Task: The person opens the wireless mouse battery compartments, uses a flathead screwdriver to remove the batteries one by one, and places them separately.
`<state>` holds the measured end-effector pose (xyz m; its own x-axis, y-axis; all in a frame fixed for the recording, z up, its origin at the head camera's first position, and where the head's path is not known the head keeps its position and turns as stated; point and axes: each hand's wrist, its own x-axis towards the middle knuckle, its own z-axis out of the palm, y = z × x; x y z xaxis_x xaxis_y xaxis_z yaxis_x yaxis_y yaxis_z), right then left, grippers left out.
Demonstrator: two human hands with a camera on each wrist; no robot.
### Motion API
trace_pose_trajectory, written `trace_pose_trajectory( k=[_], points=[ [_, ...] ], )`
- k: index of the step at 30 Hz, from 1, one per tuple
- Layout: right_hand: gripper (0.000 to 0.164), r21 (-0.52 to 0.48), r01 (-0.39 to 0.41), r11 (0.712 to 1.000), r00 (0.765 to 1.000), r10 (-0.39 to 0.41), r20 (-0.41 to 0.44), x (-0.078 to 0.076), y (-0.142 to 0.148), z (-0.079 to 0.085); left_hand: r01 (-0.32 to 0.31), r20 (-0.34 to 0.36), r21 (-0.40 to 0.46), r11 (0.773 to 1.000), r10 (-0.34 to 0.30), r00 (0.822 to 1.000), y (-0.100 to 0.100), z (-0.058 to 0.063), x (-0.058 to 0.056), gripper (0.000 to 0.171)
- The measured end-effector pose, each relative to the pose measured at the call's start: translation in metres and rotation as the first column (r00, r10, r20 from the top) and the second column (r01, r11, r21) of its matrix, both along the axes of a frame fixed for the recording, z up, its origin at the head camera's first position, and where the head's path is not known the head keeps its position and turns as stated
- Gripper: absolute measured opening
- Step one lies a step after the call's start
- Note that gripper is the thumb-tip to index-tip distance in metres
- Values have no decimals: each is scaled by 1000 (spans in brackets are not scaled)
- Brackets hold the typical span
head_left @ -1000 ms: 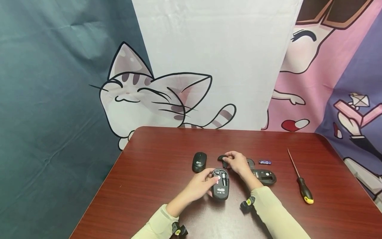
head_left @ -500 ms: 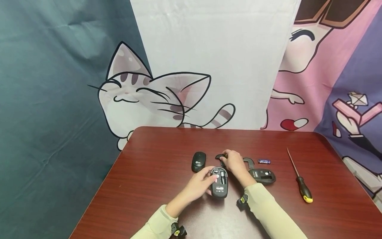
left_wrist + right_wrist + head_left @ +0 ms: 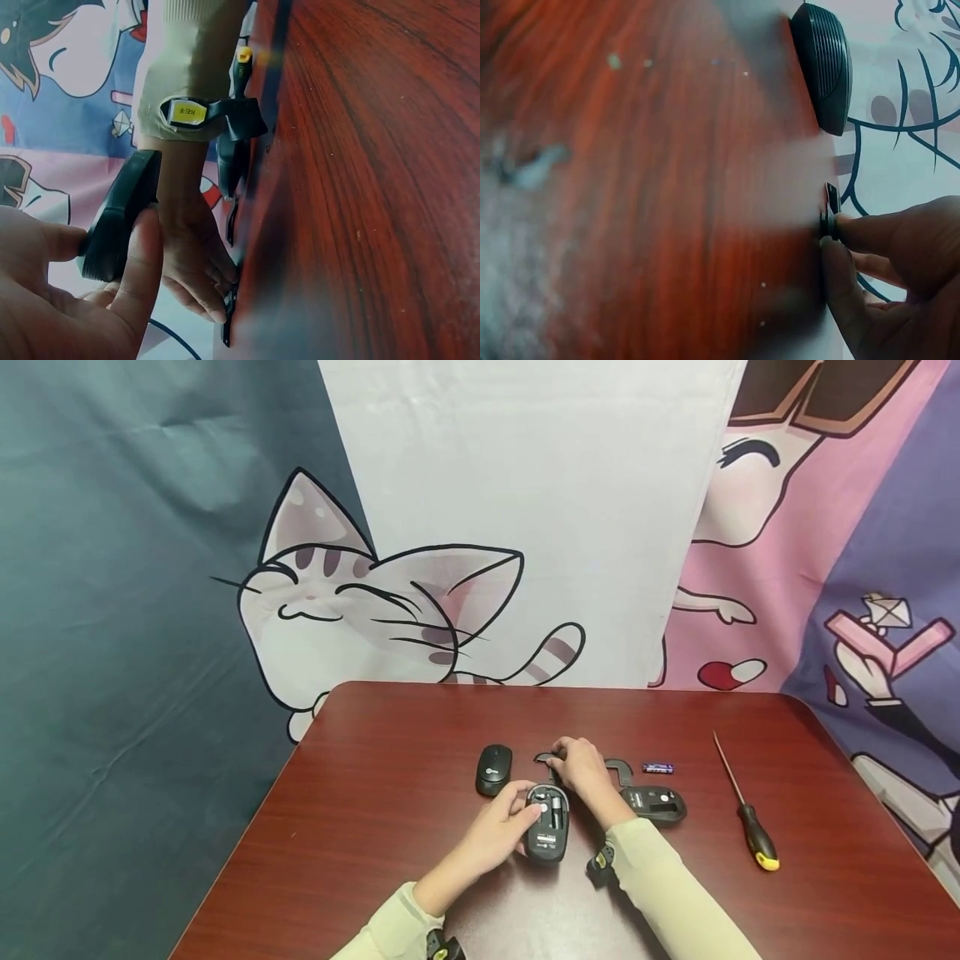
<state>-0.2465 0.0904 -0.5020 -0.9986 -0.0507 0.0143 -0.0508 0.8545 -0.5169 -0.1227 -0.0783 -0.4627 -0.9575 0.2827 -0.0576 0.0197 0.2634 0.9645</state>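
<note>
One computer mouse [image 3: 546, 846], held bottom-up by the left hand [image 3: 501, 823], has a battery [image 3: 557, 811] seemingly seated but no cover on; the right hand [image 3: 583, 767] pinches a battery cover [image 3: 544, 757] at the tabletop [image 3: 390, 827]. A second mouse [image 3: 654, 806] lies uncovered.

Holding an opened mouse [image 3: 548, 831], underside up, in the left grip [image 3: 497, 828]; pinching a dark cover [image 3: 545, 758] with the right grip [image 3: 583, 767]. Also showing, on the counter [image 3: 360, 802], a black mouse [image 3: 494, 768], an overturned mouse [image 3: 654, 805], a hooked cover [image 3: 625, 770], a blue battery [image 3: 658, 768] and a screwdriver [image 3: 757, 836].
</note>
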Motion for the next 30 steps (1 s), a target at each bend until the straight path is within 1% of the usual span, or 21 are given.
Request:
trace_pose_trajectory(
  k=[4,7,11,13,17,18,19,20,25,27,30],
  points=[
    [22,-13,6,1000,1000,-6,-17,0,1,-3,-18,-47,-36,999,16,999,-2,-2,2,34],
    [22,-22,1,1000,1000,-2,-23,1,2,-4,-33,-99,-81,996,25,995,-4,-4,2,33],
    [25,-47,1,999,1000,-1,-12,5,4,-1,-38,-148,-128,991,18,989,-8,-5,3,34],
    [28,-61,-3,998,1000,3,-6,8,6,4,-23,-134,-104,994,9,991,-9,-5,4,36],
    [31,-87,-13,996,1000,12,-5,17,10,17,22,-58,15,1000,-21,998,-11,-3,5,38],
    [32,-93,-18,995,1000,17,-8,19,11,22,31,-46,41,999,-30,998,-11,-3,5,38],
    [32,-96,-21,995,1000,20,-14,22,12,26,36,-41,50,998,-34,999,-11,-3,6,37],
    [32,-98,-27,995,999,25,-21,25,14,30,39,-36,56,998,-37,999,-11,-2,6,37],
    [34,-110,-61,992,997,56,-47,37,24,49,34,-29,28,999,-33,999,-10,0,9,35],
    [36,-121,-68,990,997,63,-46,41,29,56,31,-35,22,999,-30,999,-9,6,11,36],
    [37,-133,-72,989,997,66,-49,47,37,65,32,-55,26,999,-30,998,-7,22,17,36]
  ],
)
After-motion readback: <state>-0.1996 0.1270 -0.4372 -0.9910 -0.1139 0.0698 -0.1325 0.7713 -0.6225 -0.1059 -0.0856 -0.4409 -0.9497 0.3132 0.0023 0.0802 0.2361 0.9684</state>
